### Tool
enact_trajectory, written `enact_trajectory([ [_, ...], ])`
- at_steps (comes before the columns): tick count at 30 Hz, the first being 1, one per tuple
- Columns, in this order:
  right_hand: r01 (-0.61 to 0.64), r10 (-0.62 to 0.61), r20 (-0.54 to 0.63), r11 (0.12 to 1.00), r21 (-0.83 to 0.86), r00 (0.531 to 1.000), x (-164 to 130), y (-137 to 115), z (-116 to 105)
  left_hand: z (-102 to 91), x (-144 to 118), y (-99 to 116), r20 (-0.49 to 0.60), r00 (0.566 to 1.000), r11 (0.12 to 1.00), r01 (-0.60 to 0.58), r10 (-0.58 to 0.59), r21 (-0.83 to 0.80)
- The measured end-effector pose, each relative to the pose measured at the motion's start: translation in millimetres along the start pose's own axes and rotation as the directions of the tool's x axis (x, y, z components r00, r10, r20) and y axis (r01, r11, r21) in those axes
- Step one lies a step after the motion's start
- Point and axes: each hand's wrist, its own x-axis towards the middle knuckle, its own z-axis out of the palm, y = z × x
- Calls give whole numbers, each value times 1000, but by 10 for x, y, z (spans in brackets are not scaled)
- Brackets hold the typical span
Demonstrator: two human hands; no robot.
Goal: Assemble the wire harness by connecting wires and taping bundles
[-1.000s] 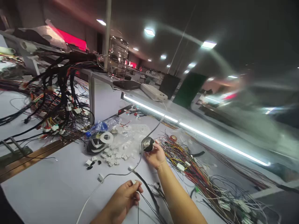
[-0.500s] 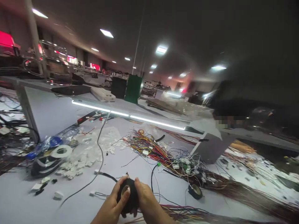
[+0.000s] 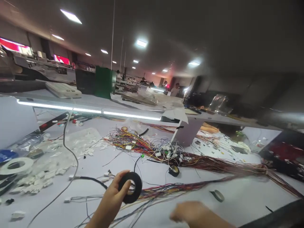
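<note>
Left hand (image 3: 111, 199): lower middle of the frame, grip closed on the black tape roll (image 3: 130, 187), thumb through its hole, roll lifted above the bench (image 3: 237, 202).
Right hand (image 3: 187, 212): blurred at the bottom, holds nothing; open or closed, I cannot tell.
Wire bundle (image 3: 171, 188): lies loose beside the roll, no tape seen on it yet.
Second tape roll (image 3: 174, 171): further back, untouched.

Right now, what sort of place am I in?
Probably a wire-harness assembly workshop: coloured wires sprawl over a white bench, white connectors lie loose, your left hand holds black tape, and more benches stretch behind.
</note>
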Motion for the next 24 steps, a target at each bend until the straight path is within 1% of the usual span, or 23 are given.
enact_trajectory([
  [1,46,-46,-3,993,112,999,97,-29,6,54,-26,-3,23,998,997,-55,54,48],
  [2,84,-78,-34,971,222,996,218,-66,31,93,-54,3,62,994,991,-95,89,91],
  [3,130,-95,-110,916,381,989,349,-113,75,119,-81,18,96,989,984,-123,112,128],
  [4,186,-117,-161,827,531,980,479,-166,135,134,-108,39,116,985,976,-146,128,162],
  [6,251,-141,-209,569,783,968,700,-278,278,146,-154,87,107,982,956,-179,157,233],
  [7,252,-151,-205,458,852,967,783,-329,349,149,-172,107,82,981,945,-193,177,266],
  [8,244,-145,-203,381,892,968,846,-373,414,151,-184,120,55,978,934,-208,200,290],
  [10,247,-98,-228,301,921,969,932,-437,515,154,-194,121,22,976,935,-213,216,284],
  [11,250,-64,-241,252,935,968,961,-460,551,154,-191,108,13,980,951,-198,201,239],
  [12,239,-27,-238,172,956,971,987,-481,580,151,-186,87,8,985,970,-173,174,171],
  [13,212,16,-213,61,975,977,1010,-502,605,145,-181,60,9,989,985,-145,144,93],
  [15,133,93,-117,-193,972,989,1052,-543,646,127,-174,-2,19,994,994,-111,112,-15],
  [16,98,120,-64,-303,948,991,1070,-562,666,118,-174,-30,23,993,993,-116,117,-23],
  [17,67,131,-17,-388,919,991,1086,-579,685,111,-177,-53,25,992,992,-127,127,-4],
  [18,40,130,21,-454,890,991,1098,-594,703,108,-181,-67,24,991,990,-136,135,24],
  [19,19,126,52,-502,865,991,1107,-607,720,108,-184,-71,19,990,989,-138,138,51],
  [21,-13,124,100,-560,829,987,1113,-627,747,113,-181,-47,-6,992,989,-122,123,81],
  [23,-31,120,121,-572,820,985,1107,-649,771,102,-161,7,-47,995,991,-88,93,100],
  [24,-32,110,114,-567,823,987,1101,-664,787,84,-143,38,-59,995,990,-74,82,122],
])
